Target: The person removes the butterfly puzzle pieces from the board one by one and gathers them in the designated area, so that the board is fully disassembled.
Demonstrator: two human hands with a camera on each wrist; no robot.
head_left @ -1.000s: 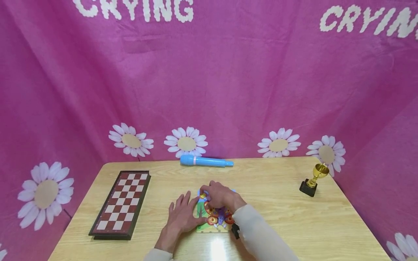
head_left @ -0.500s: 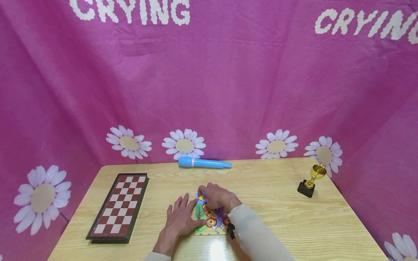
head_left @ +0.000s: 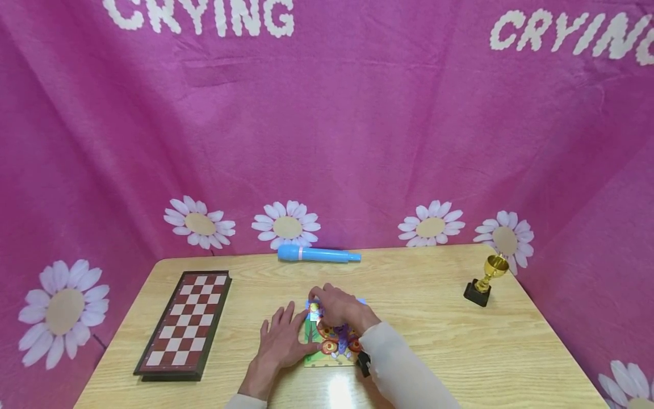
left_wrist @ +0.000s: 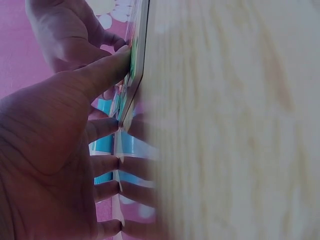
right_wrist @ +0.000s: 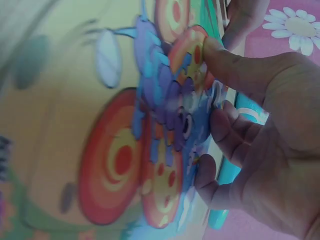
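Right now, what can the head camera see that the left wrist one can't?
Only the head view: the red-and-white, dark-framed checkered board and the gold cup with a black base.
Only the left wrist view: the palm of the left hand.
Both: that hand's fingers, the right hand, the colourful butterfly board, the light-blue stick, the pale wooden table, the pink daisy-print cloth.

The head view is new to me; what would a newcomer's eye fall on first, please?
Probably the vivid pink curtain with white lettering, behind the table. Next come the left hand and right hand at the butterfly board, front middle, then the gold trophy, far right.
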